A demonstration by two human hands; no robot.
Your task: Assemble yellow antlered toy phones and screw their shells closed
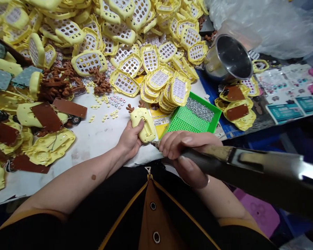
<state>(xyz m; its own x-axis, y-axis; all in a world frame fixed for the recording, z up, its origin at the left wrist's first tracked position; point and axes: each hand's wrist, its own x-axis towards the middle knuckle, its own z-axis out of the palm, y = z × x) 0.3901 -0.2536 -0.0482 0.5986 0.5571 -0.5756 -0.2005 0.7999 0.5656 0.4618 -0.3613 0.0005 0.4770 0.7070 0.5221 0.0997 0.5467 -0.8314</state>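
My left hand [129,139] is wrapped round a small yellow toy housing with brown antlers [143,123], holding it on the white table near the front edge. My right hand [184,152] grips a long dark power screwdriver [240,163]. Its tip touches the lower edge of the yellow housing. The tool's body runs off to the right, close to the camera.
A green tray [198,119] with small silver screws lies just behind my right hand. A big heap of yellow keypad shells [135,45] fills the back. Brown circuit boards [67,107], brown antler pieces [57,83] and a steel pot [229,57] are around.
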